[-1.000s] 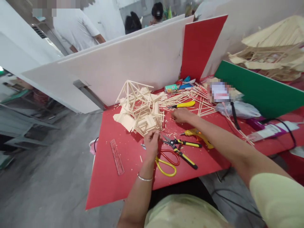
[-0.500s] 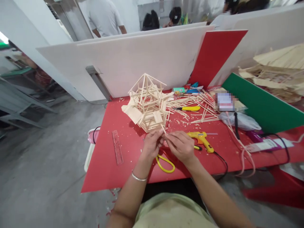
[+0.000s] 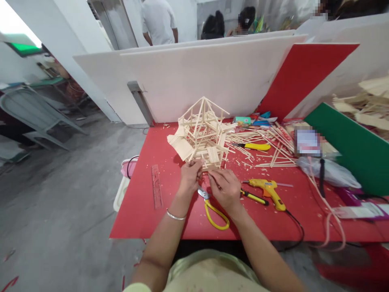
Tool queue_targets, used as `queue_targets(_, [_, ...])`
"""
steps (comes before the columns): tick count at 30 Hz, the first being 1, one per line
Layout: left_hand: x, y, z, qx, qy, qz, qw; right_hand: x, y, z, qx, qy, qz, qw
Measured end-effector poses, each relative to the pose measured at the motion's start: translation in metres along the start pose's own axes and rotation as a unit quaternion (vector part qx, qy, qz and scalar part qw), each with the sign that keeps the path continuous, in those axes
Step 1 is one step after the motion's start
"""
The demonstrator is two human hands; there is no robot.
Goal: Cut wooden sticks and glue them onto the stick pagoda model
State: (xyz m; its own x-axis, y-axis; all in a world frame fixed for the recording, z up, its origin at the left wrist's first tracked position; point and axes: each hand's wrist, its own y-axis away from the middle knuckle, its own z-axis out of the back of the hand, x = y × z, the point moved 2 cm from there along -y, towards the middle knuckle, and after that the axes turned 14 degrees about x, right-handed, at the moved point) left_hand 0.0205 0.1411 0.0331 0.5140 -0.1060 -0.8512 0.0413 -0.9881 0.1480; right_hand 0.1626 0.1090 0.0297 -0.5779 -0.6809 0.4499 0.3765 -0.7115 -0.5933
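Note:
A pagoda-like model made of thin wooden sticks (image 3: 203,129) stands on the red table, with flat stick panels on its sides. At its lower front edge, my left hand (image 3: 191,176) is closed, fingertips against or just before the model; what they grip is hidden. My right hand (image 3: 226,186) is closed in a pinch close beside it, on what looks like a short wooden stick, mostly covered by the fingers. Below and between the hands lie scissors (image 3: 216,217) with yellow handles. To the right of my right hand are a yellow-black cutter knife (image 3: 254,197) and a yellow glue gun (image 3: 269,190).
Loose wooden sticks (image 3: 275,148) and a yellow-handled cutting tool (image 3: 257,146) lie right of the model. A clear ruler (image 3: 157,186) is at left. White boards (image 3: 197,81) and a green board (image 3: 349,146) border the table. A plastic bag (image 3: 328,172) and cords lie right. People are beyond.
My hands have moved slightly apart, and the short stick seen between their fingertips is now mostly hidden. The scissors' metal part has come into view. The whole view has shifted.

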Motion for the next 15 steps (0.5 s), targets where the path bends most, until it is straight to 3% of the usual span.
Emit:
queue_targets(6, [0.002, -0.010, -0.011, -0.019, 0.026, 0.006, 0.999, -0.008, 0.002, 0.003, 0.007, -0.027, -0.037, 0.999])
queue_targets(12, [-0.002, -0.012, -0.014, -0.028, 0.032, 0.020, 0.999, -0.012, -0.009, -0.001, 0.047, -0.156, -0.172, 0.971])
queue_targets(15, [-0.001, -0.013, -0.014, -0.021, 0.035, 0.024, 0.999, -0.015, -0.013, -0.005, 0.070, -0.178, -0.194, 0.962])
